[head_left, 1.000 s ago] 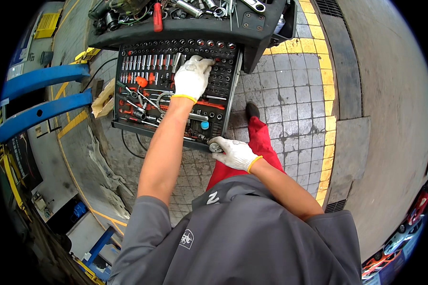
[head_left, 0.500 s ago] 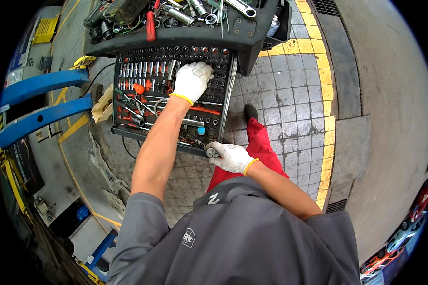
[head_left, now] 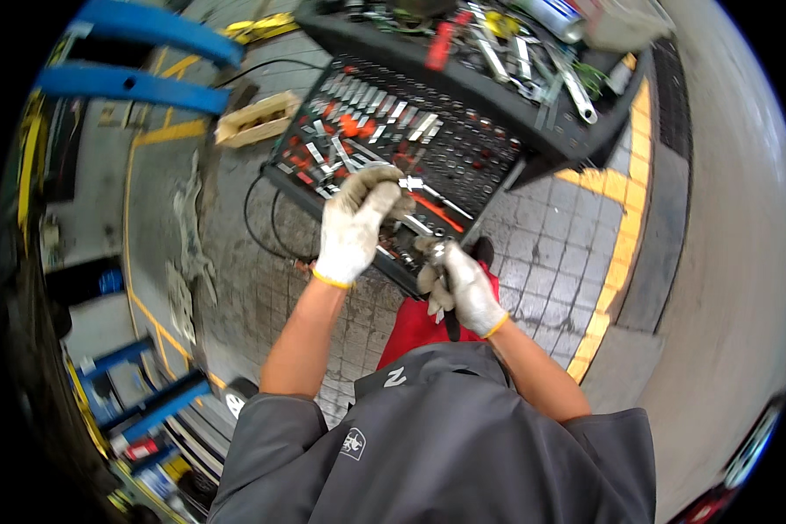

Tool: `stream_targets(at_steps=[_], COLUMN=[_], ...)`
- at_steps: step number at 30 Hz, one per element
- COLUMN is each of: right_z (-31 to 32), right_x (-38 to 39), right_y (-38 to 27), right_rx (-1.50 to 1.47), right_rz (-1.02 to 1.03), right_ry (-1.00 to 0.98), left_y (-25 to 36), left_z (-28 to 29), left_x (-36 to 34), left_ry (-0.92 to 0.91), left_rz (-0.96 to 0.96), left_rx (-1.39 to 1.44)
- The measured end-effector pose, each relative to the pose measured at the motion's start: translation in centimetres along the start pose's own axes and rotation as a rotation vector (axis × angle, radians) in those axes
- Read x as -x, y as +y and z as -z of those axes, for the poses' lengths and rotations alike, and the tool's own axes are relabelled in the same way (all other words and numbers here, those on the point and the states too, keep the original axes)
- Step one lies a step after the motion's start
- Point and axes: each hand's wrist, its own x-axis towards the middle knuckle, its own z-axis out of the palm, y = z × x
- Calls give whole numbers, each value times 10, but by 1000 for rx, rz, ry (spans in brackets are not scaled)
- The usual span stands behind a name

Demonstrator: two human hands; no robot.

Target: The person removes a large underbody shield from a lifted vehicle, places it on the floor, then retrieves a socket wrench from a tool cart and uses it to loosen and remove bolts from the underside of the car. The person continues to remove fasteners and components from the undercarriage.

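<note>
My left hand (head_left: 356,223), in a white work glove, is closed in a pinch over the front part of the tool drawer (head_left: 323,205). A small shiny socket (head_left: 411,182), blurred, shows at its fingertips. Lower and to the right, my gloved right hand (head_left: 468,288) is wrapped round a ratchet wrench. The round metal head of the ratchet wrench (head_left: 438,251) points up, and its dark handle comes out below the fingers. Rows of sockets (head_left: 362,96) fill the drawer's far part, with loose wrenches, an orange-red holder and a long bar nearer me.
Above the drawer, the black cart top (head_left: 375,44) carries a red-handled screwdriver (head_left: 440,45), a large wrench (head_left: 576,92) and a spray can (head_left: 555,17). Blue lift arms (head_left: 131,86) reach in at left, near a wooden box (head_left: 258,120). A black hose (head_left: 246,210) lies on the tiled floor.
My left hand has left the socket rows and come back toward me with a small socket. My right hand has lifted the ratchet off the drawer's edge. The view has turned.
</note>
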Motion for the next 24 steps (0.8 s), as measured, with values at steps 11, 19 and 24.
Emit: stream_targets(at_steps=[11,19,24], right_z=[-221,-377,-440], right_x=[53,121,152], right_y=[55,294,406], right_rx=[231,385,434], right_rz=[263,-75,-335], right_ry=[-563,-900,-1121], left_y=[31,-100,-159], left_z=[156,295,338], left_x=[287,548,678], left_ry=[461,860,1125], left_rz=[-236,-139,-93], left_rx=[-292,124,310])
